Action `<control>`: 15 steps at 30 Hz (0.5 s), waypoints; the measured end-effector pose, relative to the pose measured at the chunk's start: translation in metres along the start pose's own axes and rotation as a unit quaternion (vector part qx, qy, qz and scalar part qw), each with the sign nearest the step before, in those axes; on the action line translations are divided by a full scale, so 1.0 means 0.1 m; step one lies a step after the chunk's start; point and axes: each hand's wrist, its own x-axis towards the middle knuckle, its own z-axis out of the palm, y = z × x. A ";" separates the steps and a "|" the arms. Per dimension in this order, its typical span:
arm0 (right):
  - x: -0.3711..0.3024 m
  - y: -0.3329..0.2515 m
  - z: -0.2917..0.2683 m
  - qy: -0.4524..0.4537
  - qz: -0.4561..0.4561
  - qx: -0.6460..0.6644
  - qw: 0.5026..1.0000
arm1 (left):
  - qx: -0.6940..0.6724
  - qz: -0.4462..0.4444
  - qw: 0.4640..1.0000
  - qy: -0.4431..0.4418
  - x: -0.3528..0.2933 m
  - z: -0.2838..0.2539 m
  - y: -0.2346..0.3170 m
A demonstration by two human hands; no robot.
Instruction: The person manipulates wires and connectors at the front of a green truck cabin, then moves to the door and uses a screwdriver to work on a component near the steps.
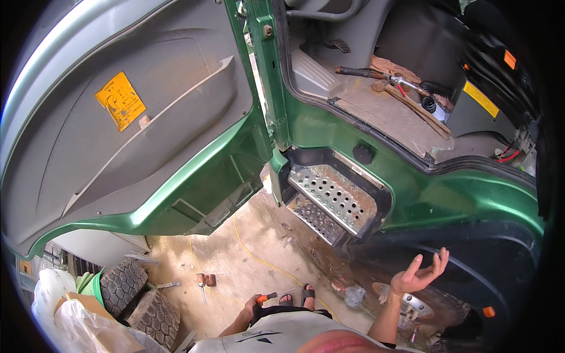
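Note:
Down by my body at the lower middle, my left hand [252, 303] is closed round the orange-and-black handle of a screwdriver [266, 298]. Its thin shaft points right, above my sandalled feet. My right hand [419, 276] is raised at the lower right, palm up with the fingers apart, and holds nothing. Beyond it is the dark wheel arch [447, 250] of a green vehicle. The perforated metal step [329, 191] lies ahead, and neither hand touches it. At left the green-and-grey door [176, 141] stands swung out.
On the cab floor [365, 106] lie a wooden-handled tool [418, 109], a metal tool with a dark grip [365, 72] and a coiled black hose [428, 105]. An orange power tool [206, 280] and a yellow cord [247, 250] lie on the ground. Tyres [154, 315] and plastic bags [88, 329] crowd the lower left.

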 end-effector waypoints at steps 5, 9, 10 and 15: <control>-1.24 -0.81 0.48 -0.544 0.313 0.190 0.755 | 0.229 0.095 0.969 -0.010 -0.30 0.73 0.30; -1.60 -1.14 0.44 -0.811 0.059 0.232 0.534 | 0.246 0.158 0.953 -0.080 -0.67 1.27 0.55; -1.73 -1.09 0.35 -0.873 0.132 0.178 0.435 | 0.220 0.162 0.956 -0.106 -0.76 1.40 0.59; -1.95 -0.79 0.00 -0.894 0.091 0.098 0.428 | 0.264 0.156 0.917 -0.254 -1.54 1.93 0.59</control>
